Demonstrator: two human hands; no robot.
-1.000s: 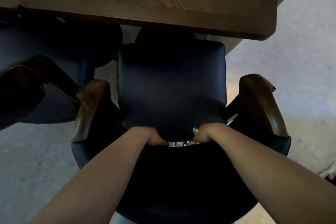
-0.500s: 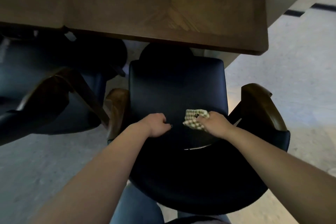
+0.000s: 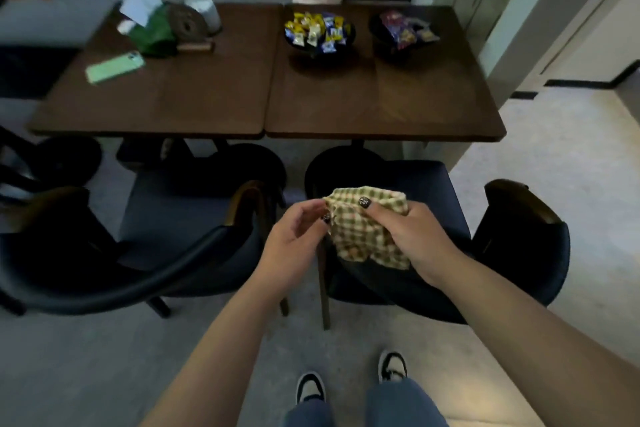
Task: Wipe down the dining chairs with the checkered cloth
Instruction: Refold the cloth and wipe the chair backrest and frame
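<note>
Green-and-cream checkered cloth [image 3: 363, 236]: bunched, held in the air above the dark blue upholstered dining chair [image 3: 433, 184]. Right hand [image 3: 412, 239]: fingers closed around the cloth. Left hand [image 3: 294, 236]: loosely curled, thumb and fingertips pinching the cloth's left edge.

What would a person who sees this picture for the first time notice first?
First, the checkered cloth, held up in the middle of the view: the right hand grips it and the left hand pinches its edge, above the dark chair on the right. Next, the two bowls of wrapped sweets at the far side of the wooden table. A green phone lies at the table's left.
</note>
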